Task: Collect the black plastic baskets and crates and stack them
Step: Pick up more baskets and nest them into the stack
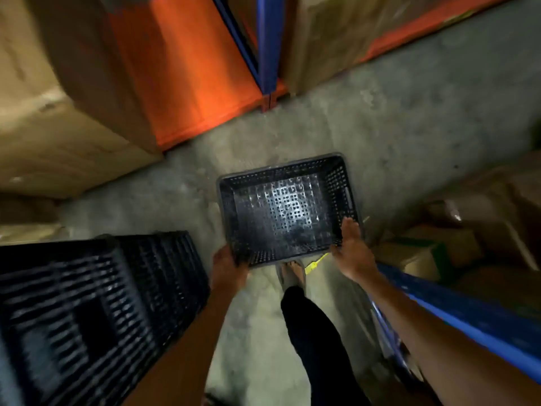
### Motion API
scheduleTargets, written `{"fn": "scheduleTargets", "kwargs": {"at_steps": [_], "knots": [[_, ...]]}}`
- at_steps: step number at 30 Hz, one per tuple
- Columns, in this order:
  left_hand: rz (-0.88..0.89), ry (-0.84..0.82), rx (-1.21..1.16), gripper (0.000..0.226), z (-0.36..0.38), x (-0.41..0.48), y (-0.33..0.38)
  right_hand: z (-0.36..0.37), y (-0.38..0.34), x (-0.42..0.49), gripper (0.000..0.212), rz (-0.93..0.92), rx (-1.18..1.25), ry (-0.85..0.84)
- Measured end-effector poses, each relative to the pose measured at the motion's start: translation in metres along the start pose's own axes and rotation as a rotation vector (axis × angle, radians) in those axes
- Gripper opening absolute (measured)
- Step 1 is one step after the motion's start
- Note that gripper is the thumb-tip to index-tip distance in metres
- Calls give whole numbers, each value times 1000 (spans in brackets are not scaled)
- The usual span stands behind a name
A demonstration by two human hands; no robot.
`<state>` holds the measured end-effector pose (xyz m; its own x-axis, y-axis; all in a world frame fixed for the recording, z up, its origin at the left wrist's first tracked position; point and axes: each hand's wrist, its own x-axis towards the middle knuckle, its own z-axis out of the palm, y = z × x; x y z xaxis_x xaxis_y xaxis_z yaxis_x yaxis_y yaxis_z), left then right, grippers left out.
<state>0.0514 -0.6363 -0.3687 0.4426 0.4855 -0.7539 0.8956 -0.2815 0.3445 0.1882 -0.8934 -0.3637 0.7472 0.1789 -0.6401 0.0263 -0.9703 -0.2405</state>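
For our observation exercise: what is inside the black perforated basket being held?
Nothing visible: the black perforated basket shows only its bare, glinting floor. The left hand covers its near-left corner.

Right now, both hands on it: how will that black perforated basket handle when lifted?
Probably light: the basket is empty, walls and base perforated. Likely stiff: its rim looks straight between left hand and right hand. Glossy base hints at slick plastic.

A basket hangs over the floor, left hand at its near left corner, right hand at its near right. Stacked crates stand left of it; boxes behind.
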Motion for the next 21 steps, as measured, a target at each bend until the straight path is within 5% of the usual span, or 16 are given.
{"fn": "scheduleTargets", "kwargs": {"at_steps": [9, 16, 21], "knots": [[-289, 127, 4, 85, 78, 206, -46, 64, 91, 222, 86, 207, 83, 148], [-393, 300, -137, 50, 108, 246, -53, 81, 123, 282, 67, 329, 331, 173], [-359, 287, -260, 47, 91, 240, -55, 67, 122, 271, 44, 354, 430, 130]]}}
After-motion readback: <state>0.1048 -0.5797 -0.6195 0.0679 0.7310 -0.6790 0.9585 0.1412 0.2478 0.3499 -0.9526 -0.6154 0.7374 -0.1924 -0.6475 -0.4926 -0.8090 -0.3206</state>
